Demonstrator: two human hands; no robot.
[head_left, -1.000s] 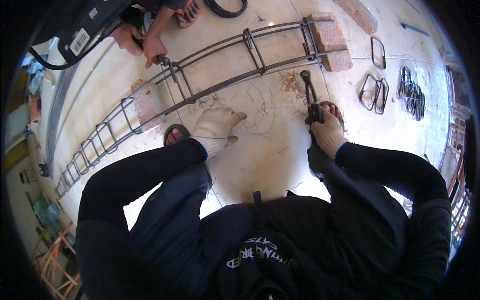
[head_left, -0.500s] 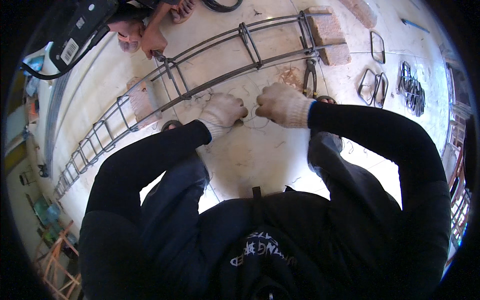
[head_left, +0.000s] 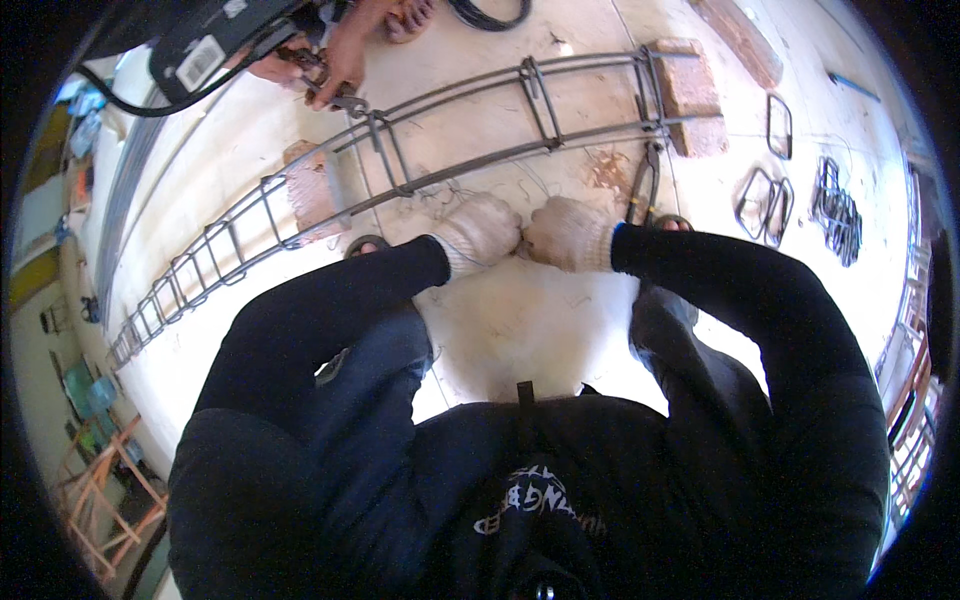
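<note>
Just below the long steel frame (head_left: pixel 552 143), on the near side, both gloved hands meet over the tiled floor (head_left: pixel 520 330). Left hand (head_left: pixel 483 228) and right hand (head_left: pixel 567 235): fingers curled in, knuckles touching or nearly so. I judge the grip of each closed on thin wire (head_left: pixel 537 180); the pinch point is hidden behind the gloves.

Wire: looks light, springy and easily bent, likely slick and hard to feel through cloth. Best held close to the part being bent, between thumb and fingertip; far out along a strand it would whip about. Not fragile, though a sharp kink may weaken it.

Position: a strand shows between the frame and the hands, just above where the gloves meet. How far it runs inside the fists, cannot tell.

Around the frame: pliers (head_left: pixel 653 163) lie below its right end, just beyond the right hand; a brick (head_left: pixel 690 90) sits under that end. Above the frame's middle-left stretch, a co-worker's hand (head_left: pixel 347 62) works a metal tool (head_left: pixel 350 104) at the bars.
</note>
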